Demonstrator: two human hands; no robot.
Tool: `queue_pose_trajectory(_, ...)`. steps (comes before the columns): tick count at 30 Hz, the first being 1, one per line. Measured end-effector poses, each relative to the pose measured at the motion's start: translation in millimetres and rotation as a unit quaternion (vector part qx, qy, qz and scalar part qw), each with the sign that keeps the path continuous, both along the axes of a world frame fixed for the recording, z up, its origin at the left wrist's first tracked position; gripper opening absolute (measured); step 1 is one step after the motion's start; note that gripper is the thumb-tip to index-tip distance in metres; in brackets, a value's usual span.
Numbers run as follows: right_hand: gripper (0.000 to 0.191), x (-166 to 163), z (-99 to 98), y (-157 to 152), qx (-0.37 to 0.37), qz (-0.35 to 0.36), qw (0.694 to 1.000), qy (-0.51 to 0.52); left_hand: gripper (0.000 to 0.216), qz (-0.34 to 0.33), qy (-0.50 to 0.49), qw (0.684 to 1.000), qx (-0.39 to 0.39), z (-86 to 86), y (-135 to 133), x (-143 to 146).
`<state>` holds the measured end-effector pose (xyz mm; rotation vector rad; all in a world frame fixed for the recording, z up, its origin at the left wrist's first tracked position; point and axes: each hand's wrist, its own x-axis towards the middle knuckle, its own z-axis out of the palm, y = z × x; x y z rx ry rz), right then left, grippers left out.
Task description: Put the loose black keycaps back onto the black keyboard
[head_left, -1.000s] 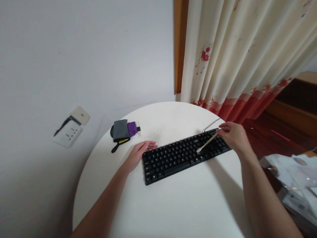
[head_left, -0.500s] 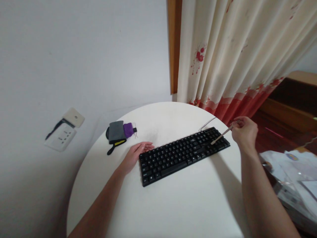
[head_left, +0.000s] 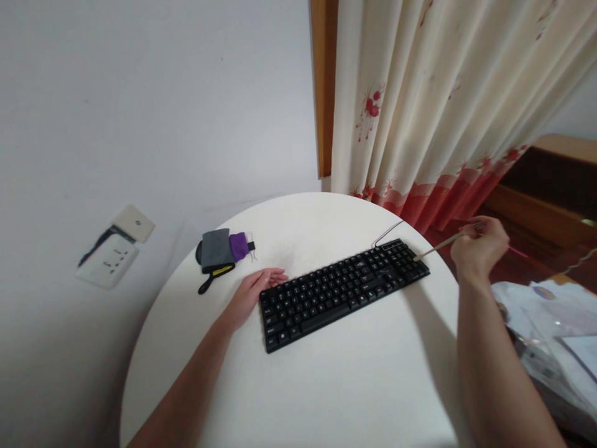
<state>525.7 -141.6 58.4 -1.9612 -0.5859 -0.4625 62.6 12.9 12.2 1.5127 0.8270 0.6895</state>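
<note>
A black keyboard (head_left: 340, 289) lies slanted on a round white table (head_left: 326, 386). My left hand (head_left: 254, 292) rests flat against the keyboard's left end, fingers stretched out. My right hand (head_left: 478, 246) hovers past the keyboard's right end and pinches a thin pale stick (head_left: 436, 247). The stick's tip points at the keyboard's far right corner. A thin cable (head_left: 387, 231) runs off the keyboard's back edge.
A grey, purple and yellow pouch (head_left: 221, 252) lies at the table's back left. A wall socket (head_left: 109, 249) sits on the white wall to the left. Flowered curtains (head_left: 443, 106) hang behind. Papers in plastic (head_left: 555, 323) lie to the right.
My right hand has drawn the stick rightward, from the middle-right keys to just off the keyboard's right end. The left hand has stayed at the left end.
</note>
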Motion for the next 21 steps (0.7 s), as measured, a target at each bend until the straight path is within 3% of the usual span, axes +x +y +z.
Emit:
queue_pose_trajectory(5, 0.031, -0.4, 5.4, 0.7, 0.053, -0.052, 0.997, -0.030, 0.042, 0.003, 0.005, 1.000, 0.000, 0.4, 0.9, 0.2)
queue_pose_trajectory(8, 0.027, -9.0, 13.1, 0.7, 0.106, -0.042, 0.993, -0.044, 0.043, 0.001, 0.000, 1.000, -0.003, 0.6, 0.6, 0.8)
queue_pose_trajectory(13, 0.016, -39.5, 23.2, 10.9, 0.200, 0.038, 0.976, -0.075, 0.044, 0.002, -0.006, 1.000, -0.004, 1.0, -0.7, 1.8)
queue_pose_trajectory(21, 0.015, -100.6, 32.3, 31.1, 0.310, 0.172, 0.935, -0.010, 0.044, 0.002, -0.009, 1.000, -0.003, 1.3, -2.4, 1.8)
